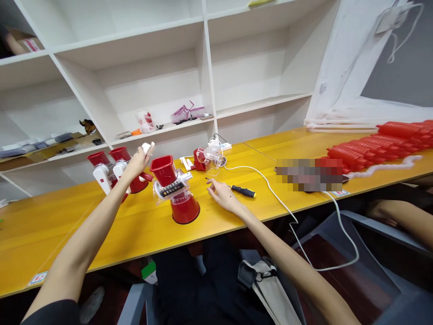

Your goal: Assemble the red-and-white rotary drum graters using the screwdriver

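Note:
My left hand (137, 163) is raised over the table, closed on a small white plastic part (147, 147); its full shape is hidden. Just right of it stands a rotary drum grater (185, 208) with a red hopper, metal drum and red base. My right hand (223, 196) rests low over the tabletop, fingers loosely apart. Beside it lies a screwdriver (244, 191) with a black and yellow handle, its shaft running behind my fingers. Two more red and white graters (119, 154) stand partly behind my left forearm.
Behind the grater lie a red part with a clear plastic housing (210, 157) and a power strip (225, 146). A white cable (267, 178) crosses the table and hangs off its front edge. Red parts (368, 149) are stacked at right, near another person's arm (402, 214). White shelves (135, 34) rise behind.

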A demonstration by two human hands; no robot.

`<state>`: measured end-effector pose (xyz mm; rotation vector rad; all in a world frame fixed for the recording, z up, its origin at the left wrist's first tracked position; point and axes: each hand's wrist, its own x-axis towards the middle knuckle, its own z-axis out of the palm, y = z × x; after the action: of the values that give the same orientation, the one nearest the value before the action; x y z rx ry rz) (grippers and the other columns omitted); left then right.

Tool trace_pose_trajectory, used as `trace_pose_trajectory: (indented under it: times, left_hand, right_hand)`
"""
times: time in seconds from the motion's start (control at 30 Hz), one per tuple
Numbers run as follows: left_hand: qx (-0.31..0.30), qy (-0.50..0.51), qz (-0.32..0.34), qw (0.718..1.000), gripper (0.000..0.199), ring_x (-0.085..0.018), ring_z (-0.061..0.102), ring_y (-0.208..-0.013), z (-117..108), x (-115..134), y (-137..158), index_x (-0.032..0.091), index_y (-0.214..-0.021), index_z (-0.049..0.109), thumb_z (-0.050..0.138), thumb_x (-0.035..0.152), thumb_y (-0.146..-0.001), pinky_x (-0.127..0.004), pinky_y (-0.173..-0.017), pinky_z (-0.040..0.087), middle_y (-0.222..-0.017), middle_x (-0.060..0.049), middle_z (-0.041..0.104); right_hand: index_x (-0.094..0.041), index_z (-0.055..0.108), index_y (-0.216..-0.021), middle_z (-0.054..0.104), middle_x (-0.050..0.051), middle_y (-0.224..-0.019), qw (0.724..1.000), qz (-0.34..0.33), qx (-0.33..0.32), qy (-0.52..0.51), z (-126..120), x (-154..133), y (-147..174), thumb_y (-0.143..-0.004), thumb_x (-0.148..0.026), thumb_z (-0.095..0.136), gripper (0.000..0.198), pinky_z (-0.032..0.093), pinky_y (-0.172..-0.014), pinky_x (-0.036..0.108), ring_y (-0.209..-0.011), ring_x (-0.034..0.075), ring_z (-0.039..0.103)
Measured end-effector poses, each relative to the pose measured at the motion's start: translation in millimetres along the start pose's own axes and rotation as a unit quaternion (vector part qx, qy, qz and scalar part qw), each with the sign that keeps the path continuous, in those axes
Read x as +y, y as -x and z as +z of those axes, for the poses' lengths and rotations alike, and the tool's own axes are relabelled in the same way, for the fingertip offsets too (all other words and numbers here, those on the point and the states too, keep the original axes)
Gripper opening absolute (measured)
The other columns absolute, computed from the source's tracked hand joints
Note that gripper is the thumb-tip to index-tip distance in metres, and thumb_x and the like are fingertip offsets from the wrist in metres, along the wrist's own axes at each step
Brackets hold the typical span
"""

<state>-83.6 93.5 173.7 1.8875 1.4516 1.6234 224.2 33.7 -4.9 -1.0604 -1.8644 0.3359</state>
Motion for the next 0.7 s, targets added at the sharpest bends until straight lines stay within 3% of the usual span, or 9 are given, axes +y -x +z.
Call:
trace_pose_trajectory:
  times: [0.1, 0.17, 0.27, 0.33, 0.4, 0.43, 0.5, 0.6, 0.7]
  left_hand:
    - [0.039, -0.037, 0.033, 0.998, 0.023, -0.006, 0.053, -0.057, -42.7, 31.9, -16.8, 0.017, -0.088, 0.050, 0.071, 0.011, -0.083, -0.016, -0.059, 0.037, -0.058, 0.013, 0.045]
    - [0.111, -0.042, 0.125, 0.985, 0.024, -0.004, 0.045, -0.051, -72.8, 60.5, -10.3, 0.020, -0.090, 0.047, 0.070, 0.017, -0.086, -0.015, -0.051, 0.030, -0.060, 0.013, 0.046]
    - [0.114, 0.039, 0.176, 0.977, 0.027, -0.004, 0.047, -0.051, -104.3, 103.7, 37.9, 0.025, -0.097, 0.045, 0.069, 0.031, -0.089, -0.016, -0.046, 0.034, -0.074, 0.013, 0.059]
    - [0.086, 0.090, 0.165, 0.978, 0.025, -0.007, 0.050, -0.055, -106.0, 124.1, 89.7, 0.028, -0.100, 0.048, 0.069, 0.036, -0.089, -0.017, -0.045, 0.040, -0.079, 0.010, 0.062]
    - [0.044, 0.110, 0.094, 0.989, 0.024, -0.008, 0.051, -0.055, -89.2, 133.1, 144.6, 0.027, -0.098, 0.054, 0.071, 0.037, -0.085, -0.018, -0.042, 0.042, -0.079, 0.007, 0.062]
    - [0.021, 0.114, 0.049, 0.992, 0.026, -0.008, 0.052, -0.053, -75.0, 133.5, 169.3, 0.027, -0.098, 0.055, 0.074, 0.039, -0.083, -0.018, -0.041, 0.042, -0.077, 0.005, 0.062]
    - [-0.130, 0.137, -0.032, 0.982, 0.031, -0.008, 0.049, -0.048, -40.0, 129.3, 207.6, 0.027, -0.101, 0.053, 0.073, 0.042, -0.083, -0.019, -0.038, 0.040, -0.073, 0.004, 0.060]
    - [-0.294, 0.184, -0.085, 0.934, 0.032, -0.005, 0.042, -0.046, 9.4, 119.3, 233.5, 0.025, -0.101, 0.047, 0.070, 0.042, -0.087, -0.017, -0.041, 0.036, -0.069, 0.006, 0.051]
    - [-0.352, 0.212, -0.094, 0.907, 0.032, -0.004, 0.040, -0.049, 33.1, 110.6, 235.3, 0.023, -0.099, 0.042, 0.061, 0.048, -0.093, -0.016, -0.044, 0.035, -0.072, 0.006, 0.048]
  right_hand:
    - [-0.017, 0.057, -0.107, 0.067, 0.004, -0.080, 0.996, 0.015, 0.063, -0.058, -4.5, -1.4, -3.4, -0.095, -0.035, 0.054, 0.022, 0.051, -0.076, 0.032, -0.071, 0.016, 0.065]
    - [-0.018, 0.054, -0.106, 0.066, 0.005, -0.082, 0.986, 0.025, 0.125, -0.104, -14.2, -8.6, -6.6, -0.095, -0.039, 0.051, 0.024, 0.051, -0.072, 0.031, -0.069, 0.016, 0.064]
    - [-0.019, 0.049, -0.106, 0.061, 0.003, -0.082, 0.958, 0.033, 0.226, -0.174, -39.0, -35.0, -6.1, -0.099, -0.043, 0.042, 0.026, 0.051, -0.067, 0.028, -0.066, 0.013, 0.060]
    - [-0.021, 0.049, -0.106, 0.057, 0.000, -0.077, 0.942, 0.021, 0.257, -0.217, -58.0, -62.4, 1.6, -0.100, -0.044, 0.042, 0.024, 0.050, -0.065, 0.026, -0.064, 0.011, 0.058]
    - [-0.022, 0.053, -0.103, 0.054, -0.003, -0.068, 0.937, -0.004, 0.237, -0.258, -73.8, -92.7, 15.2, -0.100, -0.046, 0.047, 0.025, 0.048, -0.057, 0.023, -0.056, 0.010, 0.055]
    - [-0.022, 0.056, -0.105, 0.053, -0.004, -0.065, 0.930, -0.025, 0.193, -0.311, -79.3, -106.9, 23.1, -0.099, -0.047, 0.049, 0.026, 0.046, -0.052, 0.023, -0.052, 0.009, 0.053]
    - [-0.022, 0.059, -0.112, 0.054, -0.004, -0.066, 0.919, -0.059, 0.103, -0.376, -85.2, -129.6, 37.9, -0.098, -0.052, 0.050, 0.035, 0.043, -0.045, 0.022, -0.046, 0.008, 0.051]
    - [-0.021, 0.061, -0.115, 0.054, -0.004, -0.067, 0.916, -0.067, 0.028, -0.394, -85.6, -145.0, 49.9, -0.094, -0.058, 0.055, 0.043, 0.042, -0.040, 0.020, -0.043, 0.006, 0.049]
    - [-0.020, 0.063, -0.106, 0.055, -0.004, -0.066, 0.931, -0.045, 0.003, -0.362, -84.9, -143.3, 48.1, -0.091, -0.048, 0.064, 0.033, 0.040, -0.038, 0.016, -0.041, 0.004, 0.048]
